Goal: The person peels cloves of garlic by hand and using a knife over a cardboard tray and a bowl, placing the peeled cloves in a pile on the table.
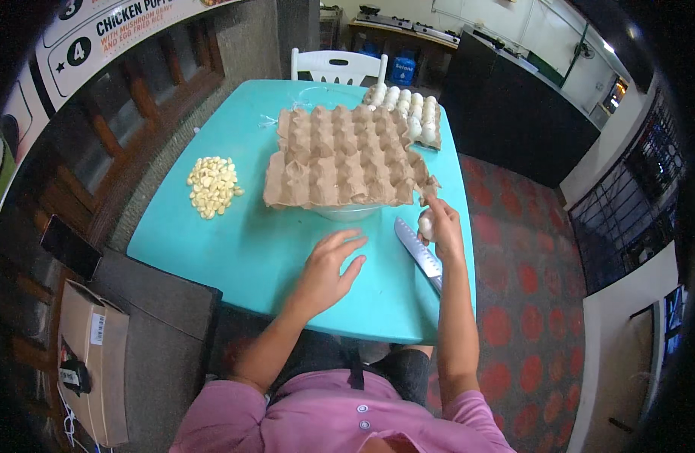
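Note:
My right hand [446,229] curls around a whitish rounded object [426,225]; an egg or a garlic bulb, I cannot tell which. Its fingertips are at the torn front-right corner of an empty pulp egg tray [339,161], apparently touching it. This tray covers most of a clear bowl [347,212], whose contents are hidden. Below my right hand lies a kitchen knife [418,249] with a dimpled blade, its tip pointing away from me. My left hand [330,274], empty and with fingers apart, is over the turquoise table [251,266] in front of the bowl.
Peeled garlic cloves [212,187] form a pile on the left. Another tray [435,141] holds several white eggs [415,110] at the back right, near a white plastic chair [339,65]. A dark bench [155,300] with a cardboard box [92,362] stands at lower left.

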A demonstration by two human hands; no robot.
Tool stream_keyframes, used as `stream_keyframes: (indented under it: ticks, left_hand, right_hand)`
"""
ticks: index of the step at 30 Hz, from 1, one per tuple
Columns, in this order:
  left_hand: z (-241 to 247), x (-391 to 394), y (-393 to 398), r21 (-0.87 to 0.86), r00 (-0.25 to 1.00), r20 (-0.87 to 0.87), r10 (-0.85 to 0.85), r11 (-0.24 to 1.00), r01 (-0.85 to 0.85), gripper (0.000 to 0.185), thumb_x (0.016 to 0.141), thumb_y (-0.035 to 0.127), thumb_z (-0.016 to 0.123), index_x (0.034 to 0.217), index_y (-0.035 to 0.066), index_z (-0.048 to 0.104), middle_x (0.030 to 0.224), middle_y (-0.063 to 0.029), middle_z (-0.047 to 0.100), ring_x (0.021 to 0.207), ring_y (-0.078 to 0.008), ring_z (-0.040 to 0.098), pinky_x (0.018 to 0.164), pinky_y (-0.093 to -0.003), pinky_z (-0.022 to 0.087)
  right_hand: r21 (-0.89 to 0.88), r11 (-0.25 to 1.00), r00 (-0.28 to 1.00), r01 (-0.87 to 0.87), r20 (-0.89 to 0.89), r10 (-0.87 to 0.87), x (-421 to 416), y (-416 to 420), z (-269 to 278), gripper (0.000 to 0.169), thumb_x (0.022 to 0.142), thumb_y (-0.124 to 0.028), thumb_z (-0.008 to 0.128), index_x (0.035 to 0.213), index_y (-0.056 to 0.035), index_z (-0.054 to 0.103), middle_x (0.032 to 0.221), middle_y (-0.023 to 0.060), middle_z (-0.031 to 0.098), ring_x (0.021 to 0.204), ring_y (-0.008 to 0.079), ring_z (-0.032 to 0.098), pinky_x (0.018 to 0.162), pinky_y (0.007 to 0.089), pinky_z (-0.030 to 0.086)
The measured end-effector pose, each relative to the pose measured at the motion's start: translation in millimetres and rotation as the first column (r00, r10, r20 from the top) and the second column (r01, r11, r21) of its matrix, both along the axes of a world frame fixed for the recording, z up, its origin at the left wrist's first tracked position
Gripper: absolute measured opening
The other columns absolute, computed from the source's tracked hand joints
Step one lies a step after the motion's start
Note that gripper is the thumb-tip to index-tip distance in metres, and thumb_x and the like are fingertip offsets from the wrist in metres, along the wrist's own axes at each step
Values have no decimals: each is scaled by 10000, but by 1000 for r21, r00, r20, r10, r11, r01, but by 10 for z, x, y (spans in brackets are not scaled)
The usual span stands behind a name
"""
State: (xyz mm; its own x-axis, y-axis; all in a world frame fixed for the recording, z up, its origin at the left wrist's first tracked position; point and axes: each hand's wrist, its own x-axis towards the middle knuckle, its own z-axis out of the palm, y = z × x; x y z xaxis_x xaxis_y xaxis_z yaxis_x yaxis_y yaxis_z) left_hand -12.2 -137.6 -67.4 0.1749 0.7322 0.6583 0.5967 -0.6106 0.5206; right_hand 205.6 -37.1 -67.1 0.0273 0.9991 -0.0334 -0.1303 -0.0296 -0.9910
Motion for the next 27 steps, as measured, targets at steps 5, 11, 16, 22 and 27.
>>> stream_keyframes:
  ticks: [5, 11, 16, 22, 27]
  left_hand:
    - [-219, 186, 170, -330, 965, 189, -181, 914, 236, 309, 780, 131, 646, 1054, 3, 581, 923, -131, 609, 718, -220, 614, 645, -333, 481]
    - [-595, 422, 532, -524, 830, 528, -181, 699, 486, 336, 806, 91, 632, 1119, 8, 540, 935, -74, 620, 731, -129, 608, 603, -251, 505]
    - [-831, 316, 621, -492, 599, 800, 16, 589, 641, 307, 785, 33, 626, 1074, -32, 547, 886, -45, 605, 655, -88, 586, 543, -216, 461]
    - [-916, 274, 659, -509, 730, 679, -70, 672, 538, 363, 778, 14, 632, 1120, 21, 512, 999, -72, 591, 883, -135, 580, 729, -274, 505]
    - [-828, 254, 601, -481, 723, 683, -104, 682, 551, 341, 733, -19, 642, 1045, 36, 518, 986, -65, 591, 881, -116, 574, 744, -266, 491]
  right_hand:
    - [-55, 998, 980, -5, -197, -6, -155, -339, -370, 565, 906, -544, 311, 1127, -38, 430, 740, 51, 514, 457, 157, 533, 322, 253, 372]
    - [122, 992, 994, -37, -98, 49, -305, -348, -780, 501, 942, -502, 251, 1124, -75, 440, 860, 18, 421, 677, 107, 492, 516, 205, 413]
    - [114, 975, 980, -191, -27, 196, -363, -465, -684, 374, 920, -293, 419, 1173, -19, 440, 967, 56, 514, 800, 137, 530, 671, 248, 461]
    - [210, 951, 956, -225, 234, 174, -362, -487, -746, 365, 826, -35, 524, 1181, 31, 469, 916, 74, 589, 798, 127, 553, 661, 251, 462]
    - [210, 950, 933, -231, 324, 155, -385, -524, -749, 334, 814, -15, 474, 1142, 46, 468, 801, 81, 589, 724, 145, 560, 650, 266, 448]
